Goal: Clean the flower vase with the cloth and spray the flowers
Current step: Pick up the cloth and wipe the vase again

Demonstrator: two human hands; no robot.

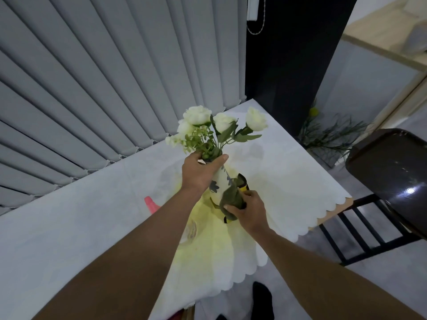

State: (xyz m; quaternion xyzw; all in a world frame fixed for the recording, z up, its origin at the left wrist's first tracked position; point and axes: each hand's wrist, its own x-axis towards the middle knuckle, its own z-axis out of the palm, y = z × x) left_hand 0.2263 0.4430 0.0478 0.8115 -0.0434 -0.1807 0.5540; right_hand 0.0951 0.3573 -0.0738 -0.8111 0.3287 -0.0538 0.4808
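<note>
Head view, centre of the frame: left hand grips the neck of the white vase of flowers above the desk; right hand presses a green cloth against its lower side.

Table draped in a white scalloped cloth, a pink-topped object stood on it, partly hidden behind an arm, a yellowish patch spread near the edge
</note>
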